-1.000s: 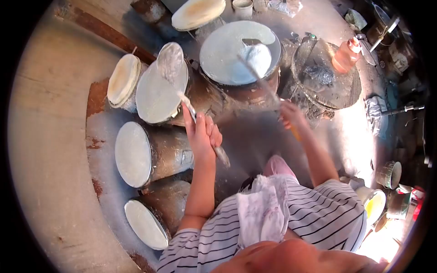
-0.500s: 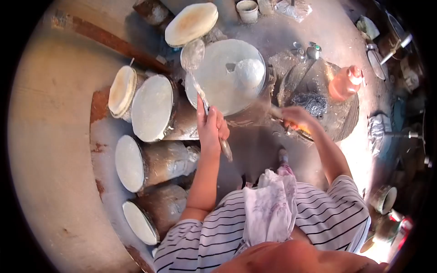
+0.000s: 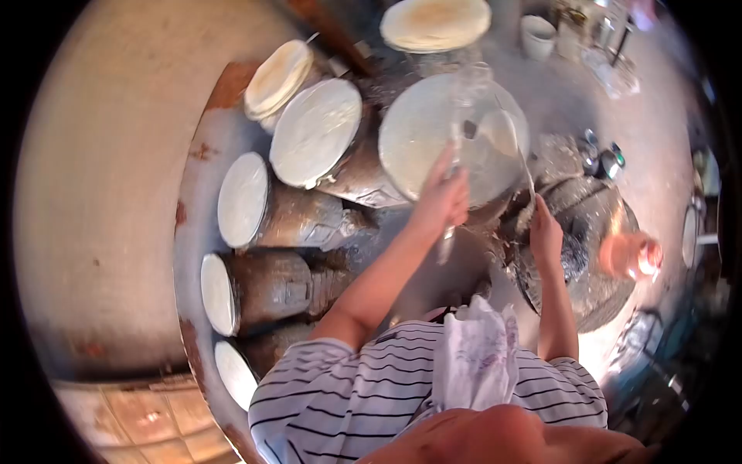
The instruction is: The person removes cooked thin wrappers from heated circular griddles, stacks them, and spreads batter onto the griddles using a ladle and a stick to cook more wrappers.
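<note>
My left hand (image 3: pixel 444 199) is closed around a ladle (image 3: pixel 447 246), whose head is blurred over the large pale round surface (image 3: pixel 413 139) of the drum in front of me. My right hand (image 3: pixel 546 236) grips a long, light-coloured handled utensil (image 3: pixel 530 182). Its thin upper end reaches over the right side of the same pale surface; I cannot make out its head. A small dark patch (image 3: pixel 469 128) shows on that surface between the two tools.
Several drums with pale round tops, one here (image 3: pixel 315 133), line up at left. Stacked round flatbreads lie at the back (image 3: pixel 435 25) and back left (image 3: pixel 278 80). A dark round stand (image 3: pixel 595 298) at right bears an orange jug (image 3: pixel 630 255). A white bucket (image 3: pixel 538 37) stands at the back.
The view has shifted, so the drums sit further right. The ladle in my left hand has swung from the pale surface's left edge to above its middle. My right hand's utensil now points up over it.
</note>
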A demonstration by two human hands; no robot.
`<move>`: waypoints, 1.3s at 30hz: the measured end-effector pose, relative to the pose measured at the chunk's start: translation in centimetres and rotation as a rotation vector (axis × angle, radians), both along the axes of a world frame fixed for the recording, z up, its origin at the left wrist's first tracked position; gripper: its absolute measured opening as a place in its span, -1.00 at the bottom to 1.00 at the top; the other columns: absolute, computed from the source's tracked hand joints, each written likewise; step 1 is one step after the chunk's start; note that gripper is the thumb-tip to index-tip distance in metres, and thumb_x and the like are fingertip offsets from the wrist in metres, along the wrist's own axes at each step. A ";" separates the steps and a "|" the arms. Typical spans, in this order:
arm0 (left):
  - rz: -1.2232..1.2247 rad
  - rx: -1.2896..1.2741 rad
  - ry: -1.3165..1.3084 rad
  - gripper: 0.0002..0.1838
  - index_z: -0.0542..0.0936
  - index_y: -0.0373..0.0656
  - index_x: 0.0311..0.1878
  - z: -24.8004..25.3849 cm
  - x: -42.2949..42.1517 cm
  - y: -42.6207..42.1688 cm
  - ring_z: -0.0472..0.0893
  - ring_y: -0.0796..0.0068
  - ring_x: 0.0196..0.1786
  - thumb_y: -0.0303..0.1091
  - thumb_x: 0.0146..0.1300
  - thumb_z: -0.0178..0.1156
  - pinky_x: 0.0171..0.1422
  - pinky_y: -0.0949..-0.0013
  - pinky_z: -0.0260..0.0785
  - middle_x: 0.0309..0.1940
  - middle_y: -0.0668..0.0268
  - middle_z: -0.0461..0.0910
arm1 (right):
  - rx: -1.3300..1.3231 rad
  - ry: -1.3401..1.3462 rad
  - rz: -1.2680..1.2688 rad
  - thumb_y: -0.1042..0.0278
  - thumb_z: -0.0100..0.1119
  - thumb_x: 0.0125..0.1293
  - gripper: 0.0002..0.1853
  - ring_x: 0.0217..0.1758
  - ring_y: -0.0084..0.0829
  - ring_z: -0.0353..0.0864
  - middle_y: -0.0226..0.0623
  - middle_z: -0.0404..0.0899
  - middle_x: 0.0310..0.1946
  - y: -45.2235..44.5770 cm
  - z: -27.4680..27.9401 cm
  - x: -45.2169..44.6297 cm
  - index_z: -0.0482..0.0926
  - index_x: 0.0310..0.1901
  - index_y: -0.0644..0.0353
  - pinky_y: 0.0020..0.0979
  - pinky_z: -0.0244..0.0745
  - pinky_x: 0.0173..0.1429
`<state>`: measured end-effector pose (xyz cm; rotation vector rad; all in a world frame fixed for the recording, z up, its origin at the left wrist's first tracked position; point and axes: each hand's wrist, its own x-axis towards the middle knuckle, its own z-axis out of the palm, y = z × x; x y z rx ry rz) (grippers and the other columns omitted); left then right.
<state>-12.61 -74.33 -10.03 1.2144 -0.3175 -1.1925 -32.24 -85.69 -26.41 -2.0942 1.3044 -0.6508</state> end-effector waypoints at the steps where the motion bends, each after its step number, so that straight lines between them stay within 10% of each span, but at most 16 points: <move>1: 0.031 -0.020 0.046 -0.39 0.04 0.32 0.45 -0.4 -0.2 -1.3 0.14 0.74 -0.75 -0.30 0.41 -0.02 -0.72 0.64 -0.02 -0.66 0.52 0.16 | -0.087 0.006 0.067 0.34 -0.04 0.35 -0.63 -0.33 0.07 0.57 0.08 0.57 -0.40 -0.2 -0.3 1.5 0.45 0.19 -0.03 -0.04 0.45 -0.27; 10: 0.099 -0.145 0.489 -0.94 0.32 0.08 -0.18 -1.3 3.5 -1.6 0.21 0.77 -0.69 -0.31 0.40 0.01 -0.68 0.67 0.08 -0.64 0.54 0.20 | -0.024 0.112 0.302 0.29 -0.11 0.36 -0.65 -0.18 0.10 0.55 0.06 0.59 -0.26 -4.9 2.3 1.7 0.46 0.14 0.06 -0.02 0.42 -0.11; 16: 0.198 -0.153 0.652 -0.72 0.27 -0.02 -0.49 -3.1 3.4 -2.3 0.21 0.77 -0.72 -0.33 0.40 0.01 -0.68 0.67 0.16 -0.68 0.52 0.20 | 0.444 -0.315 -0.155 0.33 -0.05 0.39 -0.67 -0.50 -0.56 0.51 -0.30 0.57 -0.51 2.5 2.3 -0.9 0.50 0.14 0.07 -0.43 0.43 -0.38; 22: 0.337 -0.270 0.846 -0.64 0.18 0.01 -0.58 -8.3 -3.7 -2.8 0.19 0.70 -0.70 -0.32 0.38 -0.02 -0.67 0.61 0.18 -0.72 0.54 0.14 | 0.267 -0.546 0.166 0.35 0.10 0.27 -0.68 -0.46 -0.41 0.60 -0.18 0.58 -0.48 5.3 -1.7 6.0 0.55 0.06 0.12 -0.35 0.46 -0.34; 25: 0.258 -0.567 1.346 -0.59 0.19 0.02 -0.65 -5.6 -2.8 -3.5 0.21 0.67 -0.76 -0.31 0.37 -0.03 -0.72 0.56 0.17 -0.77 0.52 0.15 | 0.109 -0.190 0.311 0.30 0.20 0.20 -0.67 -0.25 -0.38 0.67 -0.20 0.66 -0.28 1.5 3.3 4.9 0.59 0.03 0.06 -0.36 0.50 -0.17; 27: 0.224 -0.705 1.723 -0.59 0.20 0.03 -0.66 -4.2 -1.6 -0.8 0.23 0.67 -0.78 -0.34 0.37 -0.04 -0.72 0.55 0.18 -0.78 0.54 0.16 | 0.146 -0.423 0.185 0.45 0.09 0.25 -0.69 -0.27 -0.42 0.64 -0.16 0.65 -0.30 -2.9 2.0 3.7 0.57 0.04 0.16 -0.39 0.50 -0.14; 32: 0.136 -0.913 1.561 -0.58 0.36 -0.13 -0.58 -0.4 -2.1 2.4 0.26 0.67 -0.83 -0.17 0.42 -0.09 -0.77 0.57 0.20 -0.82 0.46 0.23 | 0.381 -0.013 0.578 0.31 0.20 0.19 -0.66 -0.18 -0.17 0.64 -0.06 0.62 -0.19 -0.9 2.9 -0.8 0.58 0.04 0.06 -0.38 0.48 -0.05; 36: 0.123 -1.089 1.337 -0.46 0.31 -0.13 -0.66 -0.4 -0.4 13.2 0.27 0.64 -0.87 0.02 0.40 -0.04 -0.86 0.62 0.14 -0.85 0.41 0.29 | 0.330 -0.029 0.481 0.52 0.15 0.21 -0.65 -0.01 -0.29 0.62 -0.08 0.62 -0.05 -3.8 2.0 2.9 0.54 0.06 0.36 -0.38 0.50 0.07; 39: 0.445 -1.253 0.968 -0.60 0.41 -0.03 -0.51 2.4 -3.8 27.3 0.19 0.73 -0.88 -0.04 0.43 -0.07 -0.90 0.65 0.03 -0.80 0.46 0.24 | 0.036 -0.093 1.259 0.57 0.15 0.17 -0.61 -0.03 -0.31 0.62 -0.04 0.61 -0.05 3.8 -2.8 10.5 0.52 0.08 0.37 -0.39 0.50 0.08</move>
